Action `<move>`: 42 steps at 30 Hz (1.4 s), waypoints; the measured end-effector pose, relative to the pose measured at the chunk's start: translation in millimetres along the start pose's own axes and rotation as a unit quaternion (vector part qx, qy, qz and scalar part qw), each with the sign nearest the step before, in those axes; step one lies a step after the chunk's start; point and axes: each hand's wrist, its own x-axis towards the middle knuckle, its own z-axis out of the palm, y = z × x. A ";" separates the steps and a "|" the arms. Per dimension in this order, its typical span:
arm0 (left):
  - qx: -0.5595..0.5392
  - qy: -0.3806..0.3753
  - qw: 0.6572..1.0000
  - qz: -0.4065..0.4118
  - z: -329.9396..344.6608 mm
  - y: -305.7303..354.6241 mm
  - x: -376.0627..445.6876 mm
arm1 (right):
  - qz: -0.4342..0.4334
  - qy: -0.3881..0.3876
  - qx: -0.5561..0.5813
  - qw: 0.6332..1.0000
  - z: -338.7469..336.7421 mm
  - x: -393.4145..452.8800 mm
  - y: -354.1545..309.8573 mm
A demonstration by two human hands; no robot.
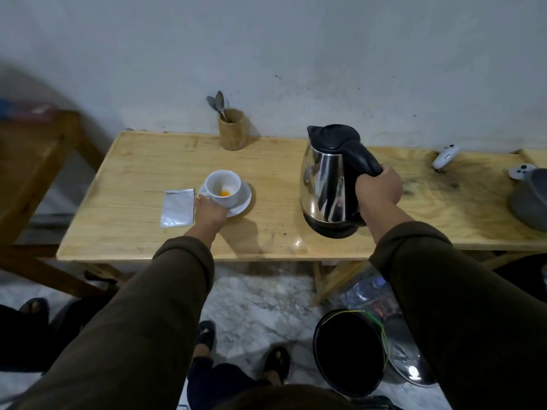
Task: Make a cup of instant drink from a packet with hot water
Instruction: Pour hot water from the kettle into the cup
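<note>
A white cup [224,187] with orange powder at its bottom stands on a white saucer [243,199] on the wooden table [142,161]. My left hand [209,213] grips the near-left rim of the saucer. A silver packet [177,208] lies flat just left of that hand. A steel kettle [324,184] with a black lid and handle stands upright on its black base at the table's middle right. My right hand [379,190] is closed around the kettle's handle.
A wooden holder [231,130] with spoons stands at the back against the wall. White controllers [445,156] and a grey pot [532,199] lie at the far right. Under the table are a black bin [349,350], a metal lid and plastic bottles.
</note>
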 end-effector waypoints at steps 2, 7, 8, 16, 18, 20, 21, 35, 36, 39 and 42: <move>-0.011 -0.001 1.000 0.003 -1.4 -0.6 -1.9 | -0.042 -0.009 -0.035 0.998 1.3 4.8 -9.8; -0.059 0.012 0.997 0.038 -0.2 -4.4 -7.0 | -0.178 -0.059 -0.142 0.972 7.7 0.3 -41.2; -0.076 0.015 0.996 0.036 0.0 -5.6 -7.2 | -0.200 -0.068 -0.165 0.963 11.0 -1.0 -46.2; -0.096 0.010 0.992 0.084 -5.7 -12.0 -5.7 | -0.275 -0.132 -0.269 0.914 37.1 -19.4 -74.4; -0.095 0.006 0.992 0.079 -6.3 -14.3 -6.5 | -0.282 -0.142 -0.286 0.905 42.4 -22.7 -75.9; -0.097 -0.002 0.992 0.077 -6.7 -16.9 -6.8 | -0.286 -0.144 -0.306 0.897 46.8 -25.7 -76.5; -0.093 -0.005 0.992 0.079 -6.8 -18.4 -6.0 | -0.288 -0.144 -0.314 0.893 49.3 -26.8 -76.5; -0.087 -0.009 0.994 0.067 -2.7 -25.2 1.2 | -0.317 -0.158 -0.395 0.848 73.8 -41.3 -83.1; -0.090 -0.011 0.994 0.065 -2.6 -25.2 1.3 | -0.316 -0.158 -0.401 0.845 75.3 -43.0 -83.9; -0.090 -0.013 0.994 0.059 -2.7 -24.8 1.8 | -0.321 -0.159 -0.417 0.835 79.7 -47.6 -85.9; -0.084 -0.013 0.995 0.060 -2.9 -25.2 2.1 | -0.328 -0.159 -0.431 0.825 82.3 -49.7 -86.9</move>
